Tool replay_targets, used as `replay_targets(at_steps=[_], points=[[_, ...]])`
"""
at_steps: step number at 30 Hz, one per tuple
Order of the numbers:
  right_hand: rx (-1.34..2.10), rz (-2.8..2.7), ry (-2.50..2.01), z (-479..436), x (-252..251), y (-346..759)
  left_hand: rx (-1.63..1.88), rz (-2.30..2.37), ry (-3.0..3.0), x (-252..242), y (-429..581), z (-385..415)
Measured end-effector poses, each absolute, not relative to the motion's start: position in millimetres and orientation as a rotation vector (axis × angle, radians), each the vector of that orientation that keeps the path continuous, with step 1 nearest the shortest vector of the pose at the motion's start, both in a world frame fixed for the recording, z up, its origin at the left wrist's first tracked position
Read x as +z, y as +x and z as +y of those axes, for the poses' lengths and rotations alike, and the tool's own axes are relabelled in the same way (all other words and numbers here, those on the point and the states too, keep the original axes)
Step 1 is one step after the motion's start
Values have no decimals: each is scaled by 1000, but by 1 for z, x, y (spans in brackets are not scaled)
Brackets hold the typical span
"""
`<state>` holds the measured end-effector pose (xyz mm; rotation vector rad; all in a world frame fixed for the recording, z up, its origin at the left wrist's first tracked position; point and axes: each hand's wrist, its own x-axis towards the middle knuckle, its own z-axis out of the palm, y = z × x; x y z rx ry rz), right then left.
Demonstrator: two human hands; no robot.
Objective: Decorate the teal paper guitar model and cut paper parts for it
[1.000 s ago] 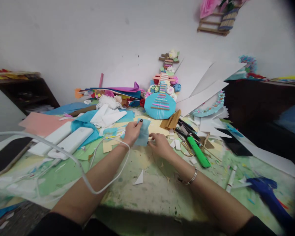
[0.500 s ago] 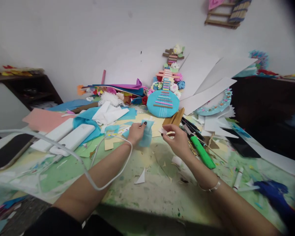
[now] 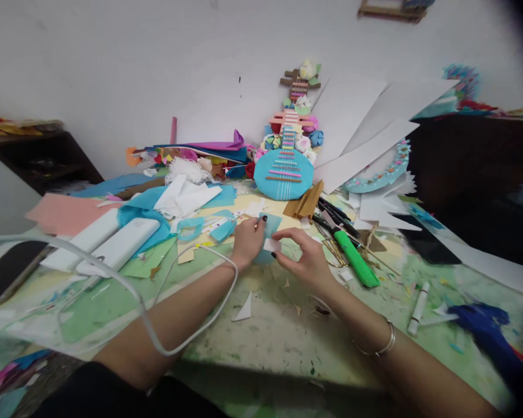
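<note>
Near the middle of the table, my left hand (image 3: 249, 239) is closed on a light blue paper piece (image 3: 271, 223), its thumb on top. My right hand (image 3: 304, 256) pinches a small white paper piece (image 3: 271, 245) between thumb and finger, right in front of the blue paper. Whether the two papers touch is hard to tell. Behind the hands a blue paper lute (image 3: 283, 174) with strings and colored bars leans by the wall. A white triangular scrap (image 3: 244, 309) lies on the table in front of my hands.
A white cable (image 3: 143, 302) loops over my left forearm. Two white boxes (image 3: 122, 245) and a phone (image 3: 13, 271) lie at the left. At the right are a green cutter (image 3: 356, 259), a white marker (image 3: 418, 309), a black phone (image 3: 431, 241) and a blue glue gun (image 3: 483, 331).
My right hand has moved left with the white piece, up to the blue paper in my left hand. The blue paper is now tilted and partly covered. The view has shifted slightly.
</note>
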<state>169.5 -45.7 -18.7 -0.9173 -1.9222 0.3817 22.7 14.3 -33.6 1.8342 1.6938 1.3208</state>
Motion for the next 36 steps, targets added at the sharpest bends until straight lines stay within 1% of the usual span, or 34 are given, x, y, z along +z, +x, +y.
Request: replay_targets(at_steps=[2,5,8,11,15,17,19,24,28,30,36], points=[[374,-1941,-995,-44,-23,170,1365,1601,1637,-36,25,16],[378,-1969,-1069,-42,-28,171,1410,1327,1298,-38,28,14],[389,-1984,-1050,-41,-28,174,1355,1094,1069,-31,27,9],[376,-1975,-1039,-39,-26,180,1203,945,1000,-20,24,1],[339,-1942,-1068,-37,-21,188,1045,779,1099,-10,22,-6],[418,-1917,-1066,-37,-19,190,1034,747,1176,-11,22,-7],[582,-1852,-1048,-37,-18,190,1055,769,1222,-12,22,-6],[908,-1537,-1009,-36,-19,188,1111,862,1238,-12,19,-4],[1144,-1409,-1018,-34,-20,188,1101,908,1256,-9,19,-5],[1195,-1354,-1025,-33,-20,188,1094,936,1274,-9,19,-6],[1170,-1295,-972,-31,-22,190,1114,811,1267,-8,20,-7]])
